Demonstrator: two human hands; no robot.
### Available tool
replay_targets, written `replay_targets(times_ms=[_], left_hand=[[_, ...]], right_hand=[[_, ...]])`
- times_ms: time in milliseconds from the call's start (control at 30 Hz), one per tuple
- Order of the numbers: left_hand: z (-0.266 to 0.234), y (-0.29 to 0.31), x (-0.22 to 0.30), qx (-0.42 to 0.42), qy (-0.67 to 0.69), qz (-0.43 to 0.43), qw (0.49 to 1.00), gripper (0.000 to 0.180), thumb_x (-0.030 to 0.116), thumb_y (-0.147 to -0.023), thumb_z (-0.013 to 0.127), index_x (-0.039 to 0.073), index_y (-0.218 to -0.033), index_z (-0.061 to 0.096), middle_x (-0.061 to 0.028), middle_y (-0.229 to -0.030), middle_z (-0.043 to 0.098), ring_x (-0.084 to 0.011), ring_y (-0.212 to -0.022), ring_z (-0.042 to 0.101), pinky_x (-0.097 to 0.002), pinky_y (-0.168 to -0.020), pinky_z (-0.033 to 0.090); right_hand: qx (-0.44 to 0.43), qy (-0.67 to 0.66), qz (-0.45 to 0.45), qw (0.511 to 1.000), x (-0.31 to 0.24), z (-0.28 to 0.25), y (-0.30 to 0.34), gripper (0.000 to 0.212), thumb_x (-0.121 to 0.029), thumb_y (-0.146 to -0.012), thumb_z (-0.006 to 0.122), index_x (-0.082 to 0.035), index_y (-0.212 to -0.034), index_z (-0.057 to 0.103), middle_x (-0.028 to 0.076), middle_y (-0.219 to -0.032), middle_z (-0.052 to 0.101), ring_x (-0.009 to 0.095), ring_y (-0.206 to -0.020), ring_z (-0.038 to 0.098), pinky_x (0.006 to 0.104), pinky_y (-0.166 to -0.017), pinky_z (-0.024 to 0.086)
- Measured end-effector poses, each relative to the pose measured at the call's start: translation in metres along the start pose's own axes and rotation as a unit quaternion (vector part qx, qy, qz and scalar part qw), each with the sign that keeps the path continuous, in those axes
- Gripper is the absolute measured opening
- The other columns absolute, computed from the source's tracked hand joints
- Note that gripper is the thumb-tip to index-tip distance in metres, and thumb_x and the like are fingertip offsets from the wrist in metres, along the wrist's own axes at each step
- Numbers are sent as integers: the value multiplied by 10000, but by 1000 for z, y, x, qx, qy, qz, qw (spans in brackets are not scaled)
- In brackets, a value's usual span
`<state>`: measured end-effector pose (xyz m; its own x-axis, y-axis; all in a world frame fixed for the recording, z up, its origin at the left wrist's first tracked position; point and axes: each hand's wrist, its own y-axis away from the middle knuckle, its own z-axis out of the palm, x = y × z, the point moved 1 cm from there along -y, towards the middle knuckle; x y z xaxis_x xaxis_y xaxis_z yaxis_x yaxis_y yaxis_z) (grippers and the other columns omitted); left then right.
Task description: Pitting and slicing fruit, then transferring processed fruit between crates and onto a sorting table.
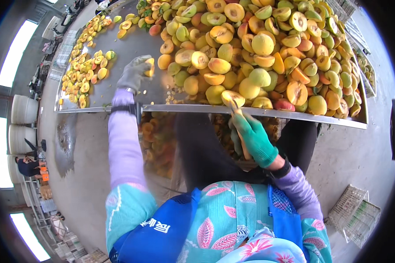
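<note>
My left hand [134, 74], in a grey glove, reaches over the metal table and pinches a yellow peach half [150, 67] in its fingertips. My right hand [255, 136], gloved in green, is wrapped round a wooden-handled tool [244, 147] at the table's front edge. The tool's narrow metal end points up at a cut peach half [232, 97] on the rim of the pile; whether they touch I cannot tell. The large heap of halved and whole peaches [259, 52] covers the right part of the table.
Peach halves [85, 83] lie spread along the table's left side. Several loose pits [173, 94] dot the metal surface [118, 41]. A raised metal lip [197, 108] runs along the front. More peaches [156, 136] sit below the table. Wire crates [355, 215] stand on the right floor.
</note>
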<state>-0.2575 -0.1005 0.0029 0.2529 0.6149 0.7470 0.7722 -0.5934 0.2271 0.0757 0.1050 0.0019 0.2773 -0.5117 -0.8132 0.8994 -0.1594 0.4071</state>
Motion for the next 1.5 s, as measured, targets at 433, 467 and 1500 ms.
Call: replay_targets(times_ms=[433,467,1500], left_hand=[[145,115,117,1,527,182,830,520,357,-962,341,-89,-1212,434,-186,-1093,557,-238,-1024,550,-341,-906,453],[149,116,119,-17,570,158,806,453,314,-948,393,-71,-1174,466,-171,-1061,571,-238,-993,565,-344,-887,465],[168,91,131,-100,276,134,947,305,301,-925,479,24,-958,603,-53,-792,631,-134,-759,597,-255,-688,488]], right_hand=[[122,394,-310,857,-2,36,-24,354,-361,-917,446,-13,-891,503,242,-679,583,425,-646,576,494,-555,439],[139,376,-325,857,-1,36,-18,352,-360,-918,444,-15,-895,504,241,-669,581,424,-642,577,496,-552,442],[-347,-404,92,841,7,24,7,339,-422,-954,363,-136,-838,504,-68,-556,405,67,-404,358,229,-377,302]])
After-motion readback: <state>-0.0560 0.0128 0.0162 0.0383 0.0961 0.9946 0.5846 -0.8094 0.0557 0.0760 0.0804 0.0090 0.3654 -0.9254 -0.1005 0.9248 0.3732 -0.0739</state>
